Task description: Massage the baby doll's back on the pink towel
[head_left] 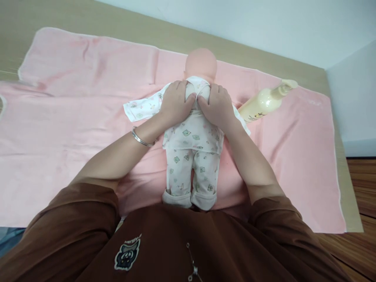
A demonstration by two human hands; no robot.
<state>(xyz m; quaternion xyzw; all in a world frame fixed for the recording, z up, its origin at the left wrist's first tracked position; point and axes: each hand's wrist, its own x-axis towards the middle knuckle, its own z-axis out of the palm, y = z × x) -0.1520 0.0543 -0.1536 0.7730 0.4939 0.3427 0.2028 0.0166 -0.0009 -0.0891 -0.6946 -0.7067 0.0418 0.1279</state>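
Note:
A baby doll (192, 137) in white printed pyjamas lies on its back on a pink towel (73, 117), head away from me. My left hand (175, 102) grips the left edge of the doll's shirt at the chest, fingers curled round the cloth. My right hand (217, 106) grips the right edge of the shirt the same way. The two hands nearly meet just under the doll's bare head (201, 64). A silver bangle (140, 138) sits on my left wrist.
A cream lotion bottle (266, 102) with a pump lies on its side on the towel, right of the doll. The towel covers a wooden table (88, 19) against a white wall. Wooden floor (361, 219) shows at the right.

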